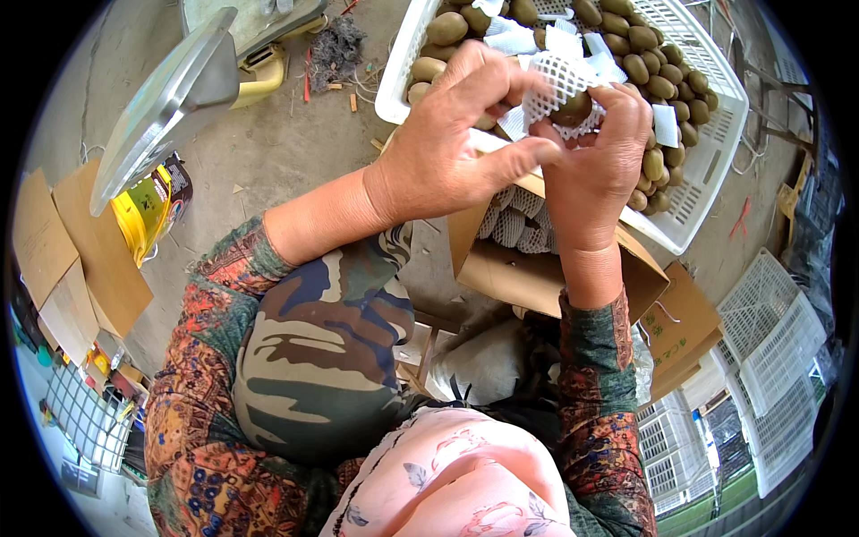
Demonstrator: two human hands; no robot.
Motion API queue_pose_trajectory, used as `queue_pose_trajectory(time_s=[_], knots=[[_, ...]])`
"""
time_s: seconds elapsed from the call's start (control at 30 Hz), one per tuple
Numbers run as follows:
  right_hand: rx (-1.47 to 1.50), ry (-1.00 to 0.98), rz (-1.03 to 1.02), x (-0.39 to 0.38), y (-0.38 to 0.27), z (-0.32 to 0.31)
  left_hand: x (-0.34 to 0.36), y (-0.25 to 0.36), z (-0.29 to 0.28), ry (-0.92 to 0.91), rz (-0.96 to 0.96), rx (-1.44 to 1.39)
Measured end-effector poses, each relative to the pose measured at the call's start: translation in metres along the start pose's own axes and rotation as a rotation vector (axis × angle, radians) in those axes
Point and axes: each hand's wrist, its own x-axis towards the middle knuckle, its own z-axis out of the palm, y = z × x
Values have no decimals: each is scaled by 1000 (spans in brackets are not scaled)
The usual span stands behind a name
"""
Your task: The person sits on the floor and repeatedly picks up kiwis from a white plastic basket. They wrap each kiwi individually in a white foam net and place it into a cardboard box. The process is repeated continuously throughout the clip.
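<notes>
A brown kiwifruit point(573, 110) sits partly inside a white foam net sleeve point(557, 79), held up over the near edge of a white plastic crate point(702, 192). My right hand point(601, 161) is closed around the fruit from the right, thumb and fingers curled against it. From the left, my left hand point(447, 134) has its fingertips on the sleeve's mesh, and its thumb reaches under the fruit toward my right hand. Many loose kiwifruit point(660, 87) fill the crate, with flattened white foam sleeves point(510, 38) lying on top of them.
Below my hands stands an open cardboard box point(514, 273) holding several net-wrapped fruits point(510, 225). A scale-like machine with a metal tray point(170, 107) is at the upper left. Cardboard point(98, 242) lies far left; white crates point(769, 331) are stacked at the right.
</notes>
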Motion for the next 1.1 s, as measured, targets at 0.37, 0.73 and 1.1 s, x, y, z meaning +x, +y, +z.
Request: queue_pose_trajectory(time_s=[0.37,0.73,1.1], knots=[[808,-730,1022,-34,0,-135,6,18,42,-225,194,-227],[-326,-1245,573,-184,119,-50,-26,-83,-7,-139,-606,63],[-204,-823,-68,19,82,37,3,-156,51,-351,-222,630]])
